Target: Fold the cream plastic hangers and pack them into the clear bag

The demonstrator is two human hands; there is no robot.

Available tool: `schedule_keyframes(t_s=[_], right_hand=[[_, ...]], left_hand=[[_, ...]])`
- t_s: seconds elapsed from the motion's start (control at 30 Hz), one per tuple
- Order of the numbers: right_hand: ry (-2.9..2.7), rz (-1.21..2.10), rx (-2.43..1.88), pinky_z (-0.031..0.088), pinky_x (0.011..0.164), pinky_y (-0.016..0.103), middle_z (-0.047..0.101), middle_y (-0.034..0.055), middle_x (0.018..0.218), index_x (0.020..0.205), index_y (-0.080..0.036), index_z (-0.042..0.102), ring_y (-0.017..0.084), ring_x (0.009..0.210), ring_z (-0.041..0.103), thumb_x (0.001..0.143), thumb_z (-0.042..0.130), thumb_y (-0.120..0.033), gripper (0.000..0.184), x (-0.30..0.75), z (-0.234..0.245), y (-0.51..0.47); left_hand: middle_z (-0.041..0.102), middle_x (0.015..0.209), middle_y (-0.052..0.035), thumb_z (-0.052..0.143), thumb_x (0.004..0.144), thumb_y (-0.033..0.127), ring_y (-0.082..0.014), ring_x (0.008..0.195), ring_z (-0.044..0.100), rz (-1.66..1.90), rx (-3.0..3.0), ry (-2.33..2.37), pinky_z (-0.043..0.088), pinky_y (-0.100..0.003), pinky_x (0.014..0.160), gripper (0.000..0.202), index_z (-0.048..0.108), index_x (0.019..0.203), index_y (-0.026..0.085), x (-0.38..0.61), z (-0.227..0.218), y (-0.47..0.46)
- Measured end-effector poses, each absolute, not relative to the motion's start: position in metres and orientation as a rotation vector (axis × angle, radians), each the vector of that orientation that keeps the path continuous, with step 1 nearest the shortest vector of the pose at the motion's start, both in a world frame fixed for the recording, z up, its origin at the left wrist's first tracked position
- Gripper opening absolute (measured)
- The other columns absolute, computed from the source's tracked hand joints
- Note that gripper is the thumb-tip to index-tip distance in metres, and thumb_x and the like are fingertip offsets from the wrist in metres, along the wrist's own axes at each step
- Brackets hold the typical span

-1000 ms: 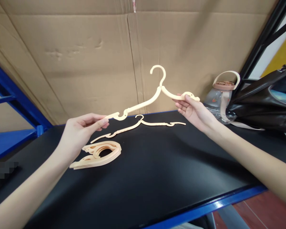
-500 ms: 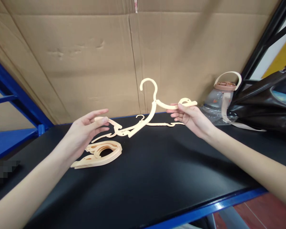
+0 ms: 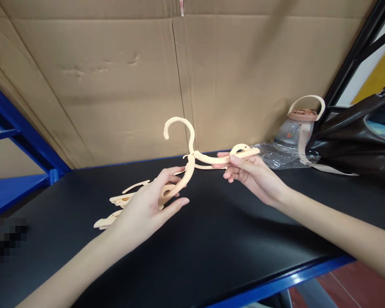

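A cream folding clothes hanger is held up above the black table, its hook upward and its two arms spread. My right hand pinches the right arm near its looped end, thumb in front and fingers behind. Around the left arm is my left hand, fingers behind it and the thumb stretched out below; the palm hides that arm's end. Behind, another cream hanger lies on the table, mostly covered. Under my left wrist are folded cream hangers, partly hidden.
A cardboard panel stands along the back of the table. At the right are a clear bottle with a strap, crumpled plastic wrap and a dark bag. A blue frame rises at the left.
My left hand has moved right, from the hanger's outer left tip to around its left arm. The hanger has shifted left and down, its hook turning leftward. My right hand still grips the right arm.
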State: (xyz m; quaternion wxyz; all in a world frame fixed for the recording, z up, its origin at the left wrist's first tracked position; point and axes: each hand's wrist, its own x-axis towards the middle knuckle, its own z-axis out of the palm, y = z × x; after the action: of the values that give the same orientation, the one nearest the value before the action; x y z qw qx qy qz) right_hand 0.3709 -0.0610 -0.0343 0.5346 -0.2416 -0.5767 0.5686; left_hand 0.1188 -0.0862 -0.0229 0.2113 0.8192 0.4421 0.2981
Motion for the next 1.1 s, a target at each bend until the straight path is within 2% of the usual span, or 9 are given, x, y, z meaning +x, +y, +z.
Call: schedule_keyframes(t_s=[0.17,0.27,0.37,0.43,0.57,0.7,0.83,0.97,1.1], right_hand=[[-1.307,1.298,-0.629,0.051,0.065,0.017,0.073,0.0071,0.101,0.103,-0.019,0.071,0.007,0.068,0.062,0.089,0.061,-0.034,0.023,0.374,-0.033,-0.056],[-1.275,1.282,-0.676,0.05,0.065,0.018,0.073,0.0064,0.098,0.101,-0.019,0.071,0.007,0.067,0.061,0.089,0.06,-0.036,0.024,0.378,-0.033,-0.051],[-1.314,1.301,-0.72,0.048,0.063,0.02,0.072,0.0065,0.092,0.095,-0.017,0.071,0.009,0.068,0.061,0.088,0.06,-0.038,0.025,0.381,-0.035,-0.047],[-1.365,1.327,-0.749,0.048,0.063,0.022,0.071,0.0066,0.089,0.093,-0.016,0.07,0.011,0.069,0.061,0.087,0.06,-0.04,0.026,0.381,-0.036,-0.045],[-1.464,1.359,-0.787,0.048,0.061,0.023,0.068,0.0058,0.082,0.091,-0.014,0.067,0.011,0.068,0.061,0.089,0.057,-0.041,0.029,0.378,-0.037,-0.046],[-1.567,1.331,-0.833,0.049,0.061,0.023,0.066,0.0037,0.074,0.095,-0.013,0.065,0.011,0.065,0.061,0.089,0.057,-0.042,0.031,0.373,-0.038,-0.05],[-1.725,1.25,-0.824,0.049,0.061,0.025,0.063,0.0011,0.067,0.101,-0.014,0.065,0.012,0.062,0.06,0.09,0.055,-0.043,0.033,0.369,-0.038,-0.055],[-1.86,1.172,-0.791,0.049,0.062,0.025,0.059,-0.0007,0.067,0.09,-0.016,0.065,0.011,0.062,0.057,0.09,0.054,-0.04,0.027,0.366,-0.039,-0.059],[-1.907,1.23,-0.785,0.047,0.061,0.022,0.057,-0.0021,0.069,0.089,-0.017,0.064,0.01,0.062,0.055,0.088,0.058,-0.037,0.021,0.362,-0.042,-0.062]], left_hand=[[0.064,0.092,-0.0013,0.058,0.084,0.044,-0.0186,0.077,0.061,0.977,2.229,1.395,0.049,-0.03,0.07,0.039,0.05,0.119,0.027,0.114,-0.024,-0.081],[0.065,0.091,-0.0019,0.065,0.078,0.046,-0.0154,0.067,0.058,1.136,2.004,1.402,0.047,-0.025,0.059,0.037,0.059,0.106,0.023,0.109,-0.016,-0.078],[0.061,0.077,0.0014,0.072,0.071,0.044,-0.0103,0.057,0.051,1.234,1.755,1.366,0.046,-0.021,0.054,0.036,0.063,0.098,0.021,0.103,-0.008,-0.073],[0.06,0.078,0.0015,0.074,0.07,0.04,-0.0094,0.061,0.05,1.276,1.616,1.297,0.046,-0.018,0.054,0.03,0.066,0.091,0.021,0.1,-0.007,-0.069],[0.061,0.099,-0.0018,0.072,0.074,0.034,-0.0117,0.078,0.054,1.262,1.417,1.11,0.048,-0.017,0.059,0.016,0.067,0.079,0.02,0.097,-0.014,-0.062],[0.063,0.092,-0.0027,0.067,0.081,0.035,-0.0135,0.081,0.057,1.165,1.456,1.067,0.05,-0.02,0.066,0.016,0.067,0.08,0.019,0.099,-0.019,-0.063],[0.065,0.085,-0.0029,0.064,0.083,0.039,-0.0144,0.074,0.06,1.035,1.56,1.078,0.053,-0.025,0.068,0.02,0.066,0.085,0.019,0.107,-0.016,-0.07],[0.067,0.082,-0.0035,0.066,0.08,0.041,-0.0157,0.071,0.064,0.895,1.627,1.09,0.056,-0.028,0.067,0.024,0.065,0.087,0.018,0.116,-0.017,-0.076],[0.068,0.079,-0.0012,0.073,0.072,0.035,-0.0155,0.069,0.065,0.846,1.618,1.07,0.056,-0.028,0.065,0.022,0.062,0.08,0.018,0.12,-0.023,-0.078]])
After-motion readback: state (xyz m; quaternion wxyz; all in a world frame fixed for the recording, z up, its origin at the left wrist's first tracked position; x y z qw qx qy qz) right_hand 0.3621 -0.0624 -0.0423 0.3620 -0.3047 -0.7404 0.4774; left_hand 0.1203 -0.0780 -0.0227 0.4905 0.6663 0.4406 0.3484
